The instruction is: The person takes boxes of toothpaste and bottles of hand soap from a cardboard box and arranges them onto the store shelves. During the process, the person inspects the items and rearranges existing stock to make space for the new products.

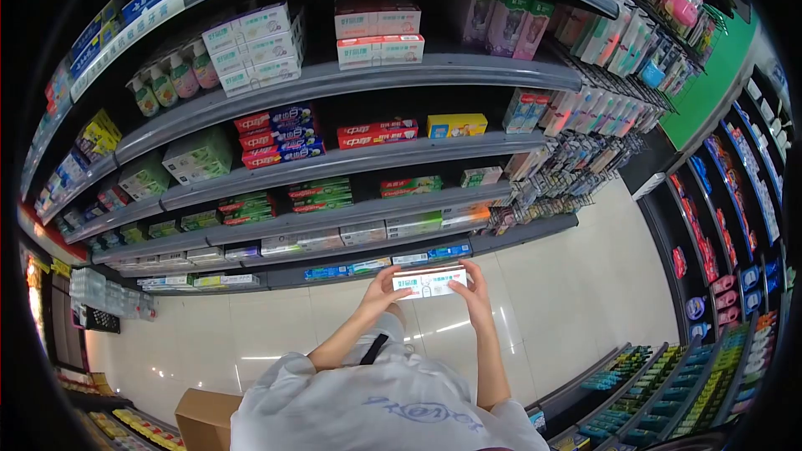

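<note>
A white toothpaste box [429,284] with green lettering and a red edge is held level in front of my body, over the tiled floor. My left hand [386,290] grips its left end, thumb on the front face. At the right end, my right hand [472,286] holds it the same way, fingers behind. Similar white and red boxes [380,51] are stacked on the upper shelf ahead, beside a taller stack of white boxes [257,48] to the left.
Curved grey shelves [359,73] hold red boxes [378,134], a yellow box [456,125] and pump bottles [182,75]. Toothbrush packs [618,46] hang at right. An open cardboard box [203,418] stands at lower left. Water bottles [117,294] stand by the far left shelf end.
</note>
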A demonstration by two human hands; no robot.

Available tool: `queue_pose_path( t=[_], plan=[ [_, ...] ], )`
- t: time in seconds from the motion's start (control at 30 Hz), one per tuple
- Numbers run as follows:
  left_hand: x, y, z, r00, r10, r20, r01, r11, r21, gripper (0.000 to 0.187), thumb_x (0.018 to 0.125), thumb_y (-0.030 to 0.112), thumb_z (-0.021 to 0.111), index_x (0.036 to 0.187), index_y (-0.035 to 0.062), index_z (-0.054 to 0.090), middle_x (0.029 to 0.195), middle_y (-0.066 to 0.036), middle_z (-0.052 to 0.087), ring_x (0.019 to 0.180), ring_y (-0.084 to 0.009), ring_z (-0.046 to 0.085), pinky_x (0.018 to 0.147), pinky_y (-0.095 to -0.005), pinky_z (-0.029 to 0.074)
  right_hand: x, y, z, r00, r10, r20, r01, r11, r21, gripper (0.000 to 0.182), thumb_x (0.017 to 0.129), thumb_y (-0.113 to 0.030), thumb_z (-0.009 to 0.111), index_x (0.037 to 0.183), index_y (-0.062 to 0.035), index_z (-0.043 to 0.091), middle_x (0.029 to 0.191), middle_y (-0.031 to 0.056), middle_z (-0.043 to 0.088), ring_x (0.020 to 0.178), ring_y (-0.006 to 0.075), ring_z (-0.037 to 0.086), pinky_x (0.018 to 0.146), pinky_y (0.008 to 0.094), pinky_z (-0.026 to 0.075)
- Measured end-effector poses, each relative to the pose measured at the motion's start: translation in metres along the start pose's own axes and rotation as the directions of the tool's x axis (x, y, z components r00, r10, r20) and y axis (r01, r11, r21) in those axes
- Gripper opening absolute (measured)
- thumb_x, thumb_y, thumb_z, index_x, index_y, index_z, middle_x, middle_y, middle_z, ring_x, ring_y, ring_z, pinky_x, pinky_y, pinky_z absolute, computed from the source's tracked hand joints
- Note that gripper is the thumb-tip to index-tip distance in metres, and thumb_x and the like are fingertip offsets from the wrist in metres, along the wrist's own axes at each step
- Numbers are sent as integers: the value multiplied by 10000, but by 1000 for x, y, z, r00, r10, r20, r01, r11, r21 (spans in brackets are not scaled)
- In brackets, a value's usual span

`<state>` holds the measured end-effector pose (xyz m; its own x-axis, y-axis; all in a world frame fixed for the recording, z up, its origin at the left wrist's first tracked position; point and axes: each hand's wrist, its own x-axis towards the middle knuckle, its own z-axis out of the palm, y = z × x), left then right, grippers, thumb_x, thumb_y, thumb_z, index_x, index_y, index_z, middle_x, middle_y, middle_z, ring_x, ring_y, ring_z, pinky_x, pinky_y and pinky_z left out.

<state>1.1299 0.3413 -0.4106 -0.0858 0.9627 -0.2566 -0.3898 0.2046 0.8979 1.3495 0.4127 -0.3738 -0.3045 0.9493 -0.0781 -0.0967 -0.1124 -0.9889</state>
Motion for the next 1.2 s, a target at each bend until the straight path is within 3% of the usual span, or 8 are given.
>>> queue_pose_path(
  t=[0.07, 0.13, 0.2, 0.23, 0.33, 0.4, 0.7, 1.2],
  plan=[
    [19, 34, 6, 999, 25, -27, -24, 999, 23, 735, 752, 49, 774, 1363, -1, 368, 1318, -155, 497, 1250, -240, 467, 1050, -353, 383, 21, -24, 3, 999, -47, 17, 47, 998, 35, 592, 784, -80, 728, 1300, -44, 441, 1209, 120, 531, 1107, 204, 539, 931, 320, 443],
    [43, 63, 8, 981, 192, 21, -192, 981, 26, 752, 745, 12, 765, 1374, -10, 355, 1331, -153, 490, 1248, -234, 470, 1055, -357, 380, 52, -54, 6, 967, -226, 115, 216, 972, 96, 624, 782, -50, 725, 1317, -22, 405, 1219, 120, 529, 1127, 204, 537, 943, 323, 444],
    [64, 110, 17, 935, 352, 46, -355, 930, 100, 775, 731, -19, 760, 1385, -14, 343, 1340, -154, 486, 1244, -226, 475, 1055, -358, 381, 85, -82, 6, 956, -261, 131, 247, 963, 109, 649, 774, -44, 729, 1325, -8, 387, 1240, 122, 525, 1152, 215, 532, 973, 342, 427],
    [75, 136, 21, 857, 505, 104, -515, 847, 133, 791, 705, -20, 773, 1383, -10, 364, 1342, -127, 477, 1247, -220, 473, 1066, -358, 368, 98, -103, 9, 918, -365, 157, 365, 931, 26, 660, 769, -52, 734, 1330, -5, 388, 1266, 127, 515, 1180, 223, 518, 999, 351, 408],
    [103, 221, 31, 671, 727, 147, -725, 600, 338, 848, 629, 105, 838, 1371, 13, 438, 1343, -110, 463, 1268, -229, 452, 1079, -352, 340, 151, -171, 25, 773, -597, 215, 619, 784, -50, 689, 754, -69, 743, 1346, -12, 395, 1340, 134, 480, 1253, 244, 471, 1067, 376, 351],
    [107, 277, 38, 560, 816, 145, -743, 416, 524, 854, 599, 205, 849, 1352, 37, 484, 1328, -127, 519, 1264, -261, 463, 1064, -373, 346, 175, -223, 42, 701, -666, 254, 698, 714, -53, 694, 743, -63, 737, 1350, -20, 403, 1359, 128, 469, 1264, 247, 460, 1073, 379, 347],
    [161, 398, 18, 230, 972, 57, -787, 151, 599, 765, 695, 145, 778, 1379, 43, 451, 1362, -134, 520, 1282, -270, 470, 1120, -410, 270, 280, -325, 117, 455, -831, 321, 878, 478, -7, 694, 716, -48, 716, 1351, -43, 435, 1328, 139, 513, 1253, 257, 483, 1086, 390, 336],
    [201, 414, -5, 309, 951, -16, -749, 254, 612, 711, 801, 185, 698, 1417, 22, 382, 1390, -181, 470, 1265, -275, 476, 1066, -388, 352, 346, -322, 141, 479, -799, 363, 855, 518, 11, 717, 752, -136, 736, 1366, -7, 390, 1336, 182, 488, 1267, 285, 469, 1084, 393, 332]
  ],
)
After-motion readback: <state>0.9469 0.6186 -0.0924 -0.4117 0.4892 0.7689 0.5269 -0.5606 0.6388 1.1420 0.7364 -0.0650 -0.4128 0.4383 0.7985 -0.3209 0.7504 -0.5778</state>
